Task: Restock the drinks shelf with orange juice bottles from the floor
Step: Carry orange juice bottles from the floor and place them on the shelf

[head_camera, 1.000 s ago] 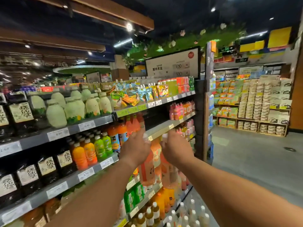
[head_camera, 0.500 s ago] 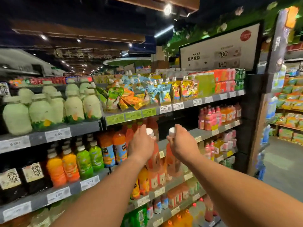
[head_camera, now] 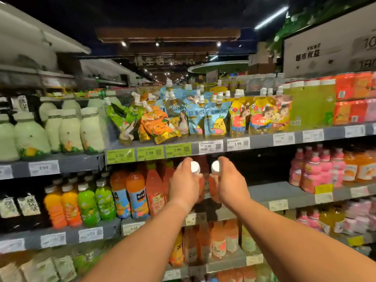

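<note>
Two orange juice bottles are being carried in at the drinks shelf [head_camera: 284,192], one gripped by its neck in each of the hands: left hand [head_camera: 184,185], right hand [head_camera: 228,185]. Neither is standing there yet, judging by the bare gap; floor stock is not showing.

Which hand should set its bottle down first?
Right, probably. The right hand holds its bottle beside the bare shelf gap; the left hand sits against stocked red bottles.

A supermarket aisle — stocked drink shelves [head_camera: 284,192], price tags [head_camera: 238,143], hanging signage [head_camera: 325,47].
</note>
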`<state>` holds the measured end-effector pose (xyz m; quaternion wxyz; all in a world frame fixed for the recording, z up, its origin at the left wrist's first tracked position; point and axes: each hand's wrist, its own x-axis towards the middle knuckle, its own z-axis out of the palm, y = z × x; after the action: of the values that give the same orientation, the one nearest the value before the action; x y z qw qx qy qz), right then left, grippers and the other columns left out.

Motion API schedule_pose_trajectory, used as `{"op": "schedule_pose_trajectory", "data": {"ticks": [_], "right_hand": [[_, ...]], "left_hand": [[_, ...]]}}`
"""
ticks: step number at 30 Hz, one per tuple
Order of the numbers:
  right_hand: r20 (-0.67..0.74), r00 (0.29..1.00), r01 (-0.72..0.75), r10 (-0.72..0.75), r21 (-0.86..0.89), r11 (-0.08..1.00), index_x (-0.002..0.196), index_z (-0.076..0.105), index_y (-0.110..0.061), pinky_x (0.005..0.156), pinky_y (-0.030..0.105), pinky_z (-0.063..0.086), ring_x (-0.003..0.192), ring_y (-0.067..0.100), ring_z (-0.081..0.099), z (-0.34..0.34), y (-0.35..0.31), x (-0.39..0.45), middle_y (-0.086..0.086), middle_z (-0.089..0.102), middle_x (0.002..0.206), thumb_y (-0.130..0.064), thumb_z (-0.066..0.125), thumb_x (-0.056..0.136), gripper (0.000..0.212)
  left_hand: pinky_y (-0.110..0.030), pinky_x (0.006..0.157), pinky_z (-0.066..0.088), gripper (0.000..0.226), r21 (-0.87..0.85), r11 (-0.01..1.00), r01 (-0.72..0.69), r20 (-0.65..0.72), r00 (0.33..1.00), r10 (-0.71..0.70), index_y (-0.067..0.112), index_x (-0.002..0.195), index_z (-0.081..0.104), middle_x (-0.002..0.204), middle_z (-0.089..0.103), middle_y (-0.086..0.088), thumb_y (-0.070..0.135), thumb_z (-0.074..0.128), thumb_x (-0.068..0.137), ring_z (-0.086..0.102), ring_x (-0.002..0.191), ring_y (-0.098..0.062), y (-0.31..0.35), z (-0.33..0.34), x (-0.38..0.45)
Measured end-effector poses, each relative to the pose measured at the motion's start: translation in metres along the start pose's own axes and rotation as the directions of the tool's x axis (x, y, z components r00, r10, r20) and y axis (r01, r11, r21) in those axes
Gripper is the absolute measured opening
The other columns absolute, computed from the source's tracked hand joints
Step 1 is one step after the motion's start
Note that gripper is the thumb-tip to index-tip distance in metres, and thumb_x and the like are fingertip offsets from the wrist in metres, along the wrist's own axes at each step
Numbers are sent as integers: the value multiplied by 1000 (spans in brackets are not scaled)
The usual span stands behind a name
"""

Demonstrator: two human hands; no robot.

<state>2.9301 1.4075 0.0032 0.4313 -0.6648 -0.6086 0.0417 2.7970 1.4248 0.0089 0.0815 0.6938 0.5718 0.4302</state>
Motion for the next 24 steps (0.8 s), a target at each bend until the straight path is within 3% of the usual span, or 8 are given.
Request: {"op": "schedule_pose_trajectory", "data": {"ticks": [3,7,11,17,21,24], "right_hand": [[96,995,-5,-2,77,997,84,41,-30,56,33,47,69,18,57,7,21,26,-8,55,78,-31,48,88,8],[135,978,156,-160,36,987,88,37,-31,62,35,48,72,21,56,17,37,47,-9,51,87,-35,58,81,23],[180,970,157,-166,65,985,95,44,-26,71,40,51,85,25,61,29,50,68,-3,57,96,-36,59,86,20],[276,957,109,-91,-50,993,100,63,-6,79,35,46,97,34,62,51,55,103,14,66,101,-34,57,93,29],[400,914,144,-65,-170,975,102,70,-7,83,33,50,100,32,62,64,44,117,14,68,106,-26,50,94,28],[431,901,139,-49,-180,974,105,71,-10,86,34,51,102,32,62,73,44,120,13,68,108,-37,50,94,36]], "left_hand": [[-36,79,46,31,47,999,27,-30,999,-26,23,116,52,112,60,0,22,63,87,58,101,-28,5,25,10],[-37,83,44,38,182,981,72,-17,997,-70,18,128,48,125,55,-2,24,57,92,56,107,-30,9,46,22],[-40,82,46,27,286,951,121,-8,992,-124,15,119,49,122,54,-6,27,52,95,58,105,-35,13,59,34],[-39,83,49,22,446,867,221,5,969,-249,11,110,61,113,61,-12,25,49,97,62,104,-36,6,74,61],[-34,85,50,25,521,818,245,89,937,-338,9,105,68,113,67,-13,11,47,90,62,106,-34,-7,77,85],[-32,86,49,26,554,804,214,148,926,-348,9,106,68,114,67,-11,12,47,91,62,108,-32,-14,78,94]]}}
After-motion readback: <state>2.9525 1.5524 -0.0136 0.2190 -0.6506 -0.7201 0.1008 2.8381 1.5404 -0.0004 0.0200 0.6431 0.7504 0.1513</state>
